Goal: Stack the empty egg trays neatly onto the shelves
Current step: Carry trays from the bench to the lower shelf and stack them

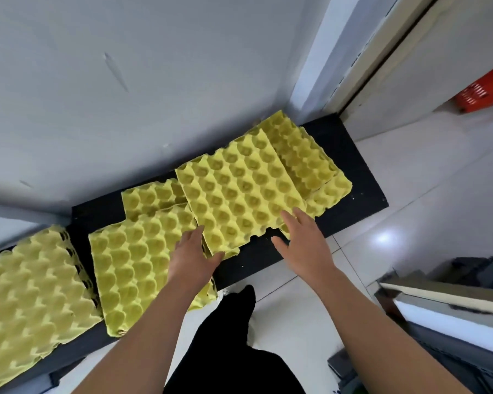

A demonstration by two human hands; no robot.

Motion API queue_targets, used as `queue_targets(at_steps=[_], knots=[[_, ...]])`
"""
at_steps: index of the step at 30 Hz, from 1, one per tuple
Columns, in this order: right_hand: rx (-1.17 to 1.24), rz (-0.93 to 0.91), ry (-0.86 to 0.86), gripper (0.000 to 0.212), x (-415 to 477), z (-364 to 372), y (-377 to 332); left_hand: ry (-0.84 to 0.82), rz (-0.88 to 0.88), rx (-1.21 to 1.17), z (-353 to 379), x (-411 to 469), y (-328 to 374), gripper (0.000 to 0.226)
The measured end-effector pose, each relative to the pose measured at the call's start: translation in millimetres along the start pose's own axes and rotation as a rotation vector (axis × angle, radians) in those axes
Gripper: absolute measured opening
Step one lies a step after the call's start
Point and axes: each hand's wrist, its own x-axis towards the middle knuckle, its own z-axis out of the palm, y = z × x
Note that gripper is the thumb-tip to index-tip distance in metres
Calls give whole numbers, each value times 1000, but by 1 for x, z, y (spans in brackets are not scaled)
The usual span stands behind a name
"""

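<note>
Several yellow egg trays lie on a low black shelf (353, 172) against the white wall. The middle tray (239, 191) lies tilted over its neighbours. My left hand (194, 257) touches its near left corner, thumb spread, fingers straight. My right hand (302, 240) rests its straight fingers on the tray's near right corner. Behind it lie two overlapping trays (305, 157) at the right end. A front left tray (131, 268) and one behind it (151, 194) lie to the left. A stack of trays (32, 291) sits at the far left.
White tiled floor (410, 211) lies right of the shelf. A red plastic basket (487, 89) stands beyond a door frame at the upper right. Boxes and dark objects (453, 302) crowd the lower right. My dark-clad leg (234, 345) stands close to the shelf's front edge.
</note>
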Motion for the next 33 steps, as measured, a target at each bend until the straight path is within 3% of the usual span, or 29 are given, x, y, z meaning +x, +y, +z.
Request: queue_targets(at_steps=[7,17,25,33], knots=[[-49,7,-79,80,83,24,29,-87,-130,-46,41,68,-6,103],[-173,25,-194,112,158,50,70,-23,-308,-160,93,108,-10,133],[-43,-21,-177,113,161,41,76,91,-332,-315,98,97,9,137],[1,-125,-110,109,137,-26,55,256,-234,-374,52,50,46,134]])
